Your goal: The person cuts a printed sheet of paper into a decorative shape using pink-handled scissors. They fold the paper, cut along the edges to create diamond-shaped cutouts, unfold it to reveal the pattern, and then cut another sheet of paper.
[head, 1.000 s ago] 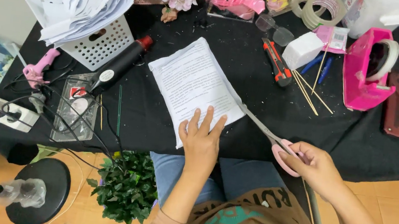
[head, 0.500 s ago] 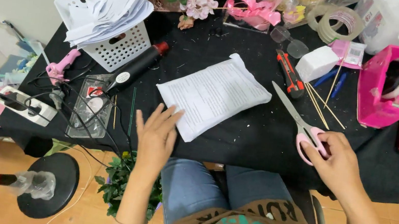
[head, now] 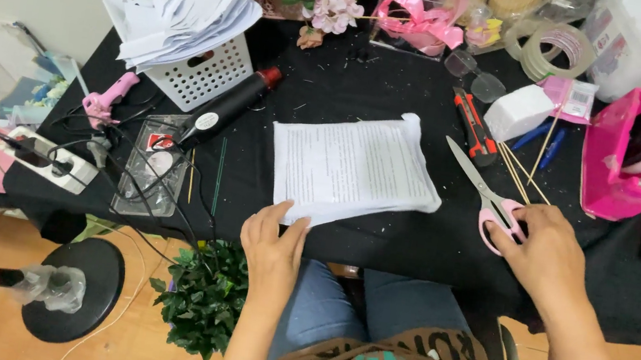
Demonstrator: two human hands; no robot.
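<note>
Left hand (head: 273, 241): laid flat at the near edge of the black surface (head: 378, 245), fingers spread and nothing clasped; its fingertips touch the near left corner of the paper stack (head: 355, 168).
Right hand (head: 543, 255): set on the pink handles of the scissors (head: 482, 195); the fingers are curled over the loops, but whether the grip is fully clamped cannot be told.
Scissors: laid on the surface just right of the paper stack, blades shut and pointed away from the person.
Paper stack: printed sheets, placed near the middle of the surface, slightly tilted.
Wooden skewers (head: 521, 172): found just beyond the scissors.
Orange utility knife (head: 472, 124): seen behind the scissors' tips.
Pink tape dispenser (head: 624, 158): stood at the far right.
White basket (head: 202, 74): filled with cut paper, far left.
</note>
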